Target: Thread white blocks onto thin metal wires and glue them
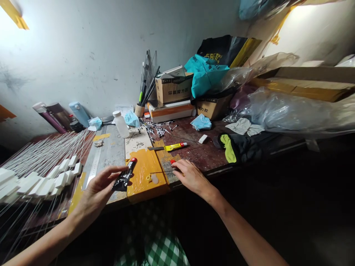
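Note:
My left hand (101, 184) is closed around a crumpled black glue tube (124, 176) with a red cap, held over the near edge of the bench. Its cap end points toward a yellow-taped board (145, 173) carrying a small pale blob. My right hand (190, 176) rests on the bench edge to the right of that board, fingers curled on a thin dark rod (159, 172) that lies across the board. A small red piece (172, 161) shows at its fingertips. A yellow glue tube (173, 146) lies just beyond.
Many thin white rods with white blocks (41, 177) fan over the left bench. A steel ruler (95, 159), a white bottle (121, 124), loose pins, face masks, cardboard boxes (172, 90), gloves (235, 146) and plastic bags (288, 111) crowd the back and right.

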Tool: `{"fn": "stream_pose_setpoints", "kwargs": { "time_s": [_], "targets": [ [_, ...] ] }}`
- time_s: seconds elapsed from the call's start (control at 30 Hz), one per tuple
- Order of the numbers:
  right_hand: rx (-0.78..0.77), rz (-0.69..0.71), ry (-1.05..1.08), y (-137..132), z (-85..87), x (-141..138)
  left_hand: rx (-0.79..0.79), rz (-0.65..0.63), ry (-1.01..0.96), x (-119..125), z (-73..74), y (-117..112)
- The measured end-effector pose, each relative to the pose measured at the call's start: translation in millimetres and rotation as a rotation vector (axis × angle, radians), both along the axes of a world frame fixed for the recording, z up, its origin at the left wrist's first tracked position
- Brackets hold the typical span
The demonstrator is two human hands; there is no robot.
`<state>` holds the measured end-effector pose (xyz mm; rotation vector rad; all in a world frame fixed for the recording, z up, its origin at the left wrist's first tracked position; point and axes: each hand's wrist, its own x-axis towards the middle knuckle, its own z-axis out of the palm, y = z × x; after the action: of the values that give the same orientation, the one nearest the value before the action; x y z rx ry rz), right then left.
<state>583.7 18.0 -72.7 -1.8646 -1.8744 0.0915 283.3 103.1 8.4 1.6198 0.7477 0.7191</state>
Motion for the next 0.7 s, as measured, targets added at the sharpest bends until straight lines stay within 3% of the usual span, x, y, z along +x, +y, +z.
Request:
{"fn": "stream_pose_setpoints", "kwargs": {
  "time_s": [0.13,0.23,0.33,0.43,0.5,0.57,0.7],
  "targets": [
    [0.090,0.018,0.092,-4.9,5.5,-11.2,0.415,0.016,0.114,-13.7,-0.9,-22.7],
    [0.053,0.073,0.291,-18.7,19.2,-29.2,0.796,-0.055,0.273,-24.9,-4.0,-42.9],
    [-0.217,0.238,0.717,-41.5,32.0,-56.8,1.134,-0.228,0.327,-30.7,-6.8,-59.7],
    [-0.540,0.417,1.216,-63.3,33.1,-89.8,1.396,-0.279,0.316,-27.9,-10.6,-69.3],
    [-0.579,0.462,1.452,-71.7,26.4,-109.9,1.469,-0.294,0.340,-24.1,-16.3,-72.3],
    [-0.534,0.464,1.603,-74.2,16.9,-125.5,1.445,-0.315,0.368,-21.6,-26.0,-74.1],
    [-0.440,0.389,1.729,-71.5,2.8,-140.3,1.056,-0.284,0.282,-22.3,-48.2,-79.6]
  ]
}}
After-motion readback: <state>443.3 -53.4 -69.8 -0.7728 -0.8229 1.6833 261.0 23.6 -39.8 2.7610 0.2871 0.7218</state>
